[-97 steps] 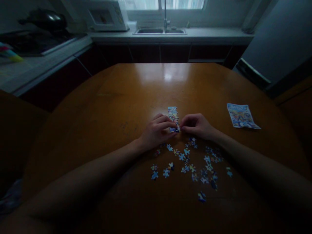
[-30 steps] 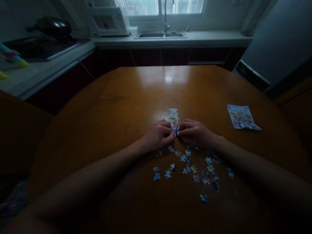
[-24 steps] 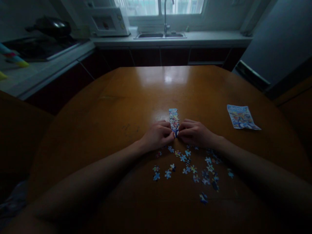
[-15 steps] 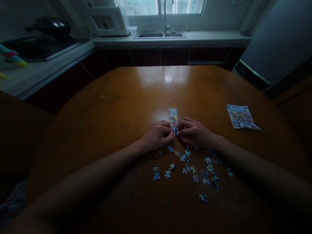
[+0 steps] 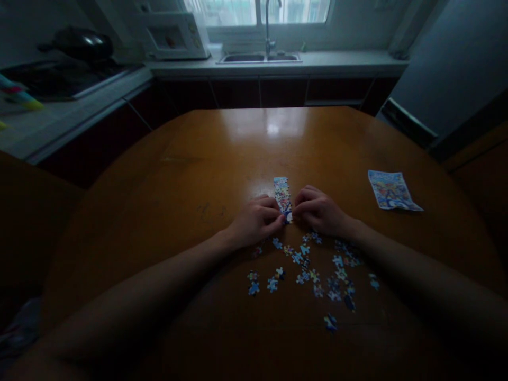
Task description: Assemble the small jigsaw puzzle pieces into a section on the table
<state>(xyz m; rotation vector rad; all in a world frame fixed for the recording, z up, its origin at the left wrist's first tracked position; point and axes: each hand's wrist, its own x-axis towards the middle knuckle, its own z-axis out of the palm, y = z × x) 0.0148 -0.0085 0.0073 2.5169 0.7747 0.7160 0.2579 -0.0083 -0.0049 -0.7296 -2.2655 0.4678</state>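
A narrow strip of joined puzzle pieces [image 5: 281, 191] lies on the round wooden table [image 5: 198, 169]. My left hand [image 5: 256, 221] rests curled against the strip's left near end, fingertips pressed on it. My right hand [image 5: 319, 210] sits on the strip's right side with fingers bent together at its near end; a small pale piece [image 5: 289, 216] shows between the two hands' fingertips. Several loose puzzle pieces [image 5: 313, 270] are scattered on the table just in front of my wrists.
A printed picture sheet [image 5: 389, 190] lies at the table's right. Beyond the far edge run dark cabinets, a sink [image 5: 257, 57] under a window, a microwave [image 5: 172, 36] and a stove with a dark pan [image 5: 79, 45]. A grey fridge [image 5: 448, 74] stands at the right.
My right hand has drawn slightly back and up from the strip's near end, showing a pale piece at the fingertips. The left hand stays pressed on the strip.
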